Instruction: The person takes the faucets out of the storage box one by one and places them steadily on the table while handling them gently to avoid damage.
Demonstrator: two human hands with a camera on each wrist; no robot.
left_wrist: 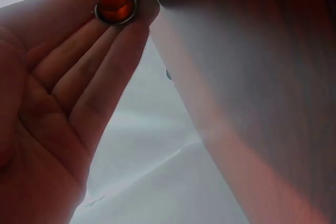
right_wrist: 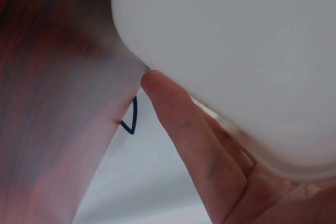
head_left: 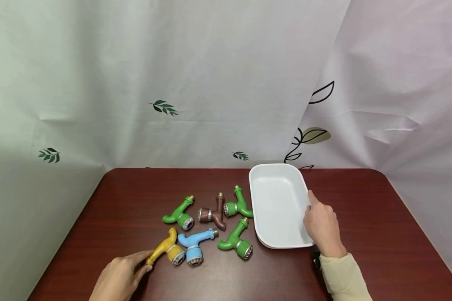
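At the front left, my left hand [head_left: 116, 276] pinches the inlet end of a yellow tap [head_left: 165, 247] between thumb and fingers. The left wrist view shows the round open end of the yellow tap [left_wrist: 115, 9] between the fingertips. My right hand [head_left: 323, 225] grips the right side of a white tray [head_left: 276, 207], thumb over the rim and fingers along the outside. In the right wrist view, the index finger [right_wrist: 178, 114] lies against the wall of the white tray [right_wrist: 231, 61]. Beside the yellow tap lies a light blue tap [head_left: 196, 242].
Between the yellow tap and the tray lie a brown tap [head_left: 216, 212] and three green taps, one at the left [head_left: 180, 213], one by the tray [head_left: 239, 204], one in front [head_left: 236, 240]. The dark red table [head_left: 358, 209] ends at a pale patterned curtain [head_left: 211, 83].
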